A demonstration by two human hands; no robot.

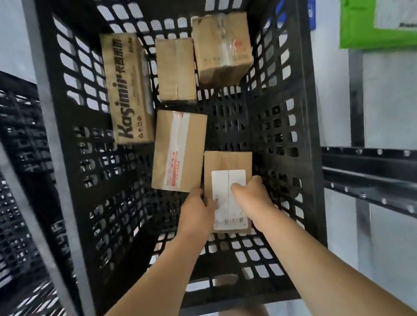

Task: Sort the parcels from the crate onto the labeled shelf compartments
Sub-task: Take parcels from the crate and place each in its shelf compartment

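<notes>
A black perforated crate (288,126) fills the middle of the view, and I look straight down into it. Inside lie several cardboard parcels. Nearest me is a small brown parcel with a white label (228,167). My left hand (198,212) grips its left edge and my right hand (253,197) grips its right edge. Beside it to the left lies a taped parcel with red print (179,148). Farther back are a long "Kasimir" box (126,89), a plain small box (176,69) and a taped box (222,50).
A metal shelf frame (389,173) runs along the right, with a green parcel bearing a white label (384,10) on an upper level. Another black perforated crate (6,184) stands at the left. My legs show below the crate.
</notes>
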